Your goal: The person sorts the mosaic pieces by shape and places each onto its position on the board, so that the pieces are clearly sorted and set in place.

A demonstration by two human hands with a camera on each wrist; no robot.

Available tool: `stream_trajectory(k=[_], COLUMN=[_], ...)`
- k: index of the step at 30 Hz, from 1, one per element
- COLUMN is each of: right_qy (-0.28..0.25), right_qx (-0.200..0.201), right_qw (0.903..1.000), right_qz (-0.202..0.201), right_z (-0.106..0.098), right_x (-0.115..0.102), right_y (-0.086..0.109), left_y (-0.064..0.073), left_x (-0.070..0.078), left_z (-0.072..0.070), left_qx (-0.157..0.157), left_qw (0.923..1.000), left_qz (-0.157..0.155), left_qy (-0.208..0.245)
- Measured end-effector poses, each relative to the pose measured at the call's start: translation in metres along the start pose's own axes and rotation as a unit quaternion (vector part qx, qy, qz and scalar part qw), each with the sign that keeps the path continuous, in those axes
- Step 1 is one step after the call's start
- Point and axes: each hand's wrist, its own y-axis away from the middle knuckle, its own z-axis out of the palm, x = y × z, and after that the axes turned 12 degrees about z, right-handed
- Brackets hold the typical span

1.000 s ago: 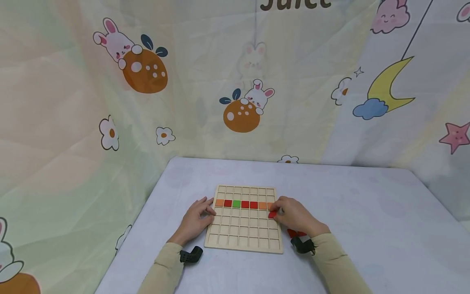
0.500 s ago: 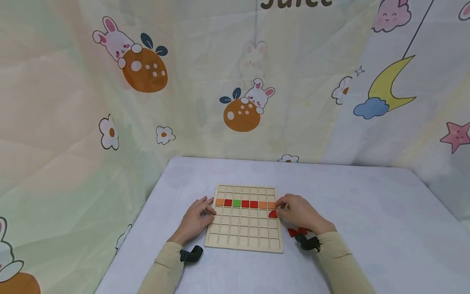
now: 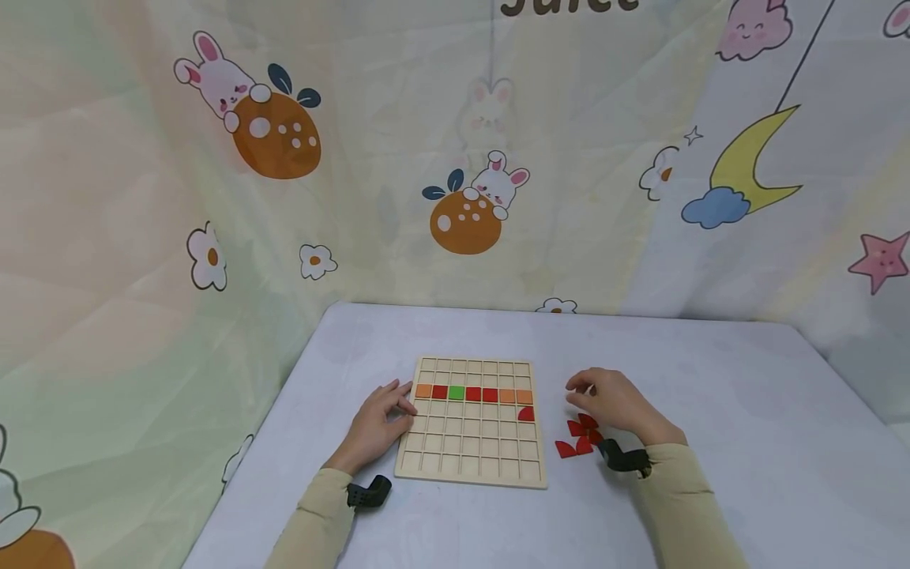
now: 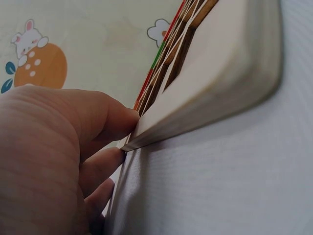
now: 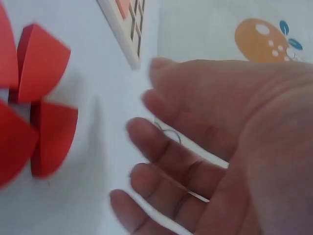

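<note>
A light wooden grid board (image 3: 471,468) lies on the table. One row holds orange, red and green square tiles (image 3: 456,393). A red quarter-round piece (image 3: 526,414) lies in the rightmost cell of the row below. At the board's left edge, my left hand (image 3: 378,417) grips the rim; in the left wrist view the thumb is above and a fingertip below. My right hand (image 3: 613,401) hovers right of the board, fingers loosely bent and holding nothing. Beneath and beside it lie several red quarter-round blocks (image 3: 584,444), large in the right wrist view, where the hand (image 5: 220,127) is apart from them.
The table (image 3: 675,379) has a white cover. Behind it hangs a cloth backdrop (image 3: 384,190) printed with rabbits, oranges and a moon. Each wrist wears a black camera, one on the left (image 3: 368,496) and one on the right (image 3: 626,458).
My right hand has let go of the red quarter-round piece on the board and moved right, uncovering the red blocks on the table. The left hand has stayed at the board's edge.
</note>
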Motion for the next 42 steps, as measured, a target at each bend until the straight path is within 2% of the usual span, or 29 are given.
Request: stream_trajectory(k=[7, 15, 18, 36, 42], right_qy=[-0.003, -0.008, -0.015, -0.010, -0.007], right_qx=[-0.043, -0.083, -0.093, -0.086, -0.077], right_qw=[0.9987, 0.9962, 0.9954, 0.9951, 0.9961], right_qz=[0.027, 0.028, 0.016, 0.048, 0.043], right_z=[-0.002, -0.002, -0.006, -0.002, 0.000], right_x=[0.014, 0.024, 0.024, 0.022, 0.023], right_y=[0.001, 0.002, 0.006, 0.004, 0.002], left_y=[0.000, 0.000, 0.000, 0.000, 0.000], left_x=[0.000, -0.001, -0.001, -0.002, -0.001], left_z=[0.000, 0.000, -0.001, 0.000, -0.001], left_qx=[0.003, 0.000, 0.000, -0.003, -0.004], left_qw=[1.0000, 1.0000, 1.0000, 1.0000, 1.0000], left_qz=[0.000, 0.003, 0.006, 0.009, 0.009], left_qy=[0.004, 0.001, 0.002, -0.003, 0.000])
